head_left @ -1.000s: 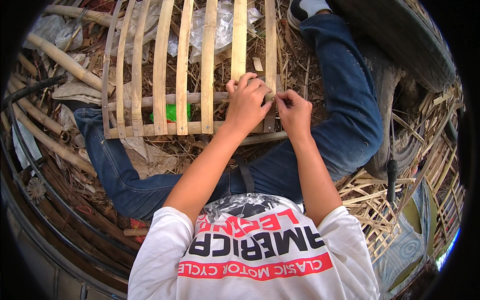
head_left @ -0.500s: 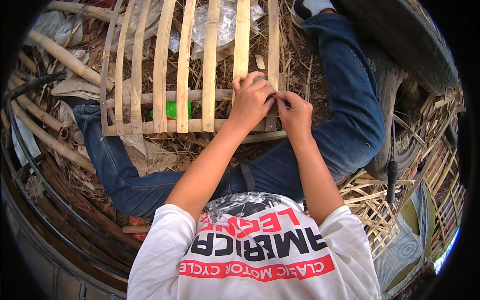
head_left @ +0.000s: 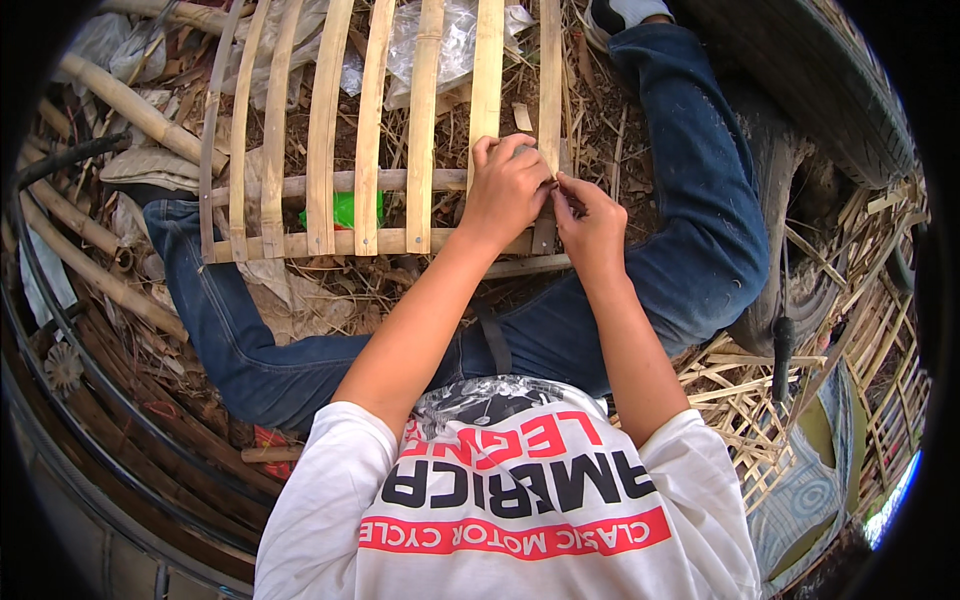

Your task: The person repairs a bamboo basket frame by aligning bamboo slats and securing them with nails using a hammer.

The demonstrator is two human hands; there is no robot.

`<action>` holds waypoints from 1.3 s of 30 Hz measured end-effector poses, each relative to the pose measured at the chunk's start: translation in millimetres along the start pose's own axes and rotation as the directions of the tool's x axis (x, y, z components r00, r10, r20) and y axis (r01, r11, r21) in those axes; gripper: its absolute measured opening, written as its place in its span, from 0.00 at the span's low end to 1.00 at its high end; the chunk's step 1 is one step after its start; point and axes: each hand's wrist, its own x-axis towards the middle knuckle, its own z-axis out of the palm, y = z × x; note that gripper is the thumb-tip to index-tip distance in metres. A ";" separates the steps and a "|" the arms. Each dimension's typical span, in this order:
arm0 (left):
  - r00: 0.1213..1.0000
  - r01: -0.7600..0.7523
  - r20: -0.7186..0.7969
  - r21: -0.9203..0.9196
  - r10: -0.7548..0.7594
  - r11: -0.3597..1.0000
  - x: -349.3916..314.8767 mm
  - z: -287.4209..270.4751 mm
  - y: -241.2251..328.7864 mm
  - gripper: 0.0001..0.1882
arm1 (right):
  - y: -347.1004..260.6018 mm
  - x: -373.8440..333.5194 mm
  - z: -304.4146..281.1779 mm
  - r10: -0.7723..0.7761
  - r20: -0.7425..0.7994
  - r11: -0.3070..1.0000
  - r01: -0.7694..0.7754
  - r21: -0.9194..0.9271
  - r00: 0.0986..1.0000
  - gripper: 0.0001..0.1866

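A frame of pale bamboo slats [head_left: 420, 130] nailed across two crosspieces [head_left: 290, 245] lies before me, between my legs. At its right end my left hand [head_left: 505, 195] is closed over the slats. A bit of something greyish shows under its fingers, too hidden to name. My right hand [head_left: 592, 228] is pinched just beside it, by the rightmost slat [head_left: 549, 90], with its thumb and finger together. Whatever sits in that pinch is too small to make out. Both sets of fingertips almost meet.
Bamboo poles [head_left: 140, 115] and plastic sheeting [head_left: 440, 45] lie among dry leaves. Under the slats is a green wrapper [head_left: 345, 208]. Tyres [head_left: 810, 80] stand at the far right, above split bamboo strips [head_left: 740, 385]. A black metal frame [head_left: 60, 310] curves along the left.
The slatted frame's near edge sits slightly higher in the picture. My right hand's fingers have shifted a little farther away. Both hands stay close together at the rightmost slat.
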 end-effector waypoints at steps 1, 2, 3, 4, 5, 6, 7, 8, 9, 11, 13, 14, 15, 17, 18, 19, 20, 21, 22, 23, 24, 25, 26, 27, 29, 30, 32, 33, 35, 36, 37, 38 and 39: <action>1.000 0.000 0.007 -0.007 0.001 1.000 -0.2 -0.5 0.7 0.08 | -2.8 -2.4 0.0 0.040 -0.040 0.998 -0.038 0.048 0.998 0.12; 1.000 0.003 0.013 -0.011 -0.003 1.000 -0.2 -2.4 0.4 0.08 | -8.6 -3.6 -4.9 0.029 -0.042 1.000 -0.029 0.007 0.999 0.11; 1.000 -0.001 0.011 -0.014 0.001 1.000 -1.2 -3.8 -1.3 0.07 | -18.2 -5.7 -12.8 0.020 -0.040 0.999 -0.021 -0.026 0.999 0.10; 1.000 -0.004 0.009 -0.015 0.004 1.000 -1.1 -4.5 -3.2 0.07 | -26.9 -8.3 -20.0 0.011 -0.038 0.998 -0.013 -0.058 0.999 0.10; 1.000 -0.015 0.012 -0.030 0.015 0.999 -1.0 -3.7 -3.2 0.07 | -33.8 -13.7 -27.6 -0.060 0.092 0.993 0.069 -0.098 0.994 0.08; 1.000 -0.013 0.015 -0.028 0.013 1.000 -1.5 -3.7 -3.9 0.07 | -37.7 -23.4 -28.2 -0.112 0.251 0.990 0.130 -0.058 0.962 0.09; 1.000 -0.011 0.018 -0.024 0.011 1.000 -2.1 -3.9 -4.7 0.07 | -33.9 -37.6 -22.3 -0.205 0.398 0.971 0.237 -0.033 0.894 0.09; 1.000 -0.014 0.021 -0.028 0.015 1.000 -1.2 -2.2 -3.2 0.07 | -34.9 -49.9 -16.7 -0.254 0.545 0.946 0.323 -0.032 0.799 0.09; 0.999 -0.006 0.036 -0.031 0.007 0.999 -0.2 -2.9 -2.0 0.06 | -31.8 -60.4 -8.6 -0.246 0.716 0.906 0.418 -0.070 0.653 0.11; 0.999 -0.011 0.043 -0.035 0.013 0.999 1.3 -3.0 0.0 0.06 | -23.9 -79.9 16.4 -0.247 0.781 0.811 0.563 -0.157 0.574 0.09; 0.998 -0.017 0.058 -0.033 0.019 0.999 1.8 -3.7 1.1 0.06 | -18.0 -93.3 40.8 -0.209 0.815 0.709 0.658 -0.254 0.540 0.10; 0.998 -0.012 0.060 -0.028 0.014 1.000 2.3 -5.3 0.5 0.06 | -20.2 -93.2 50.0 -0.183 0.840 0.668 0.691 -0.275 0.511 0.11; 0.998 -0.010 0.061 -0.026 0.011 1.000 2.3 -5.5 0.8 0.05 | -21.2 -92.6 57.1 -0.151 0.862 0.625 0.722 -0.297 0.485 0.11; 0.999 -0.010 0.053 -0.014 0.010 1.000 2.5 -5.3 0.0 0.06 | -21.9 -91.0 70.1 -0.103 0.873 0.646 0.700 -0.305 0.476 0.12; 0.999 -0.009 0.053 -0.016 0.010 1.000 2.7 -4.5 -0.6 0.06 | -22.7 -89.0 73.9 -0.077 0.879 0.656 0.688 -0.311 0.470 0.12; 0.999 -0.008 0.053 -0.018 0.009 1.000 2.9 -3.6 -0.9 0.06 | -22.6 -87.0 75.7 -0.014 0.892 0.665 0.670 -0.329 0.452 0.12; 0.998 -0.004 0.056 -0.018 0.005 1.000 1.9 -3.7 -1.0 0.06 | -20.0 -87.0 77.5 -0.018 0.885 0.690 0.646 -0.326 0.466 0.11; 0.998 -0.009 0.059 -0.013 0.010 1.000 1.6 -3.5 -1.2 0.06 | -16.3 -87.4 79.8 -0.021 0.877 0.714 0.621 -0.322 0.479 0.10; 0.998 -0.009 0.061 -0.015 0.010 1.000 1.4 -2.5 -0.8 0.06 | -12.9 -87.7 81.4 -0.024 0.870 0.737 0.596 -0.317 0.492 0.08; 0.998 -0.009 0.060 -0.013 0.009 1.000 1.5 -2.4 -1.1 0.06 | -13.1 -84.7 81.6 0.004 0.882 0.759 0.573 -0.309 0.471 0.08; 0.998 -0.008 0.059 -0.012 0.008 1.000 1.4 -2.5 -1.4 0.07 | -13.3 -81.9 81.6 0.031 0.894 0.779 0.549 -0.302 0.448 0.08; 0.998 -0.008 0.058 -0.011 0.008 1.000 1.4 -2.7 -1.9 0.07 | -13.9 -80.1 81.3 0.056 0.905 0.798 0.525 -0.295 0.423 0.08; 0.998 -0.010 0.056 -0.014 0.010 1.000 2.1 -2.1 -2.0 0.07 | -11.9 -80.2 81.3 0.040 0.909 0.795 0.539 -0.280 0.414 0.08; 0.998 -0.012 0.054 -0.016 0.012 1.000 2.4 -1.5 -1.7 0.07 | -9.3 -80.9 81.6 0.024 0.914 0.790 0.553 -0.265 0.405 0.08; 0.998 -0.009 0.063 -0.007 0.009 1.000 2.0 -1.2 -0.8 0.07 | -8.8 -81.0 80.7 0.013 0.920 0.776 0.577 -0.256 0.391 0.08; 0.998 -0.007 0.068 -0.001 0.007 1.000 1.8 -1.5 -0.4 0.07 | -10.9 -80.7 80.5 0.019 0.922 0.766 0.587 -0.262 0.386 0.08; 0.999 -0.024 0.037 -0.008 0.025 1.000 2.7 -1.6 -0.7 0.08 | -15.7 -79.0 77.9 0.035 0.923 0.760 0.590 -0.273 0.383 0.09; 0.999 -0.033 0.020 -0.012 0.033 0.999 3.0 -1.6 -0.8 0.08 | -19.1 -77.1 75.2 0.045 0.922 0.763 0.583 -0.279 0.383 0.09; 0.999 -0.026 0.028 -0.012 0.026 1.000 3.1 -1.7 -0.9 0.08 | -22.7 -76.4 75.6 0.015 0.914 0.757 0.592 -0.276 0.406 0.08; 0.999 -0.022 0.030 -0.011 0.022 1.000 3.3 -1.8 -1.2 0.08 | -22.7 -77.7 79.9 -0.025 0.904 0.747 0.609 -0.267 0.427 0.08; 0.999 -0.027 0.032 -0.018 0.027 0.999 4.2 -1.3 -1.1 0.08 | -21.9 -79.3 83.8 -0.065 0.893 0.735 0.627 -0.259 0.445 0.08; 0.999 -0.023 0.032 -0.019 0.024 1.000 2.0 -1.1 -3.9 0.08 | -18.6 -85.2 91.9 -0.146 0.850 0.729 0.637 -0.253 0.505 0.07; 0.999 -0.025 0.036 -0.020 0.026 0.999 3.4 -1.0 -4.0 0.08 | -15.2 -90.9 98.3 -0.225 0.794 0.725 0.642 -0.251 0.565 0.07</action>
